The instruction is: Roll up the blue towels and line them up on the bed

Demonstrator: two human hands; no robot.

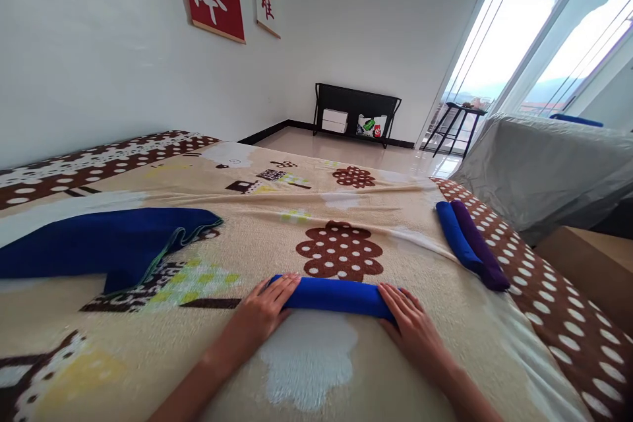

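A rolled blue towel (339, 295) lies crosswise on the bed in front of me. My left hand (270, 300) grips its left end, fingers over the top and thumb on the near side. At the opposite end my right hand (406, 310) holds the roll in the same way. To the left, a dark blue towel (99, 241) is spread loosely, with a green-stitched edge in folds. Two finished rolls, a blue rolled towel (457, 235) and a purple rolled towel (479, 247), lie side by side at the right.
A patterned beige blanket (257, 237) with brown dotted borders covers the bed. Beyond it stands a black rack (357, 105) with a white box (335, 120). At right are a black stool (457, 124), a plastic-covered piece of furniture (548, 165) and a cardboard box (588, 270).
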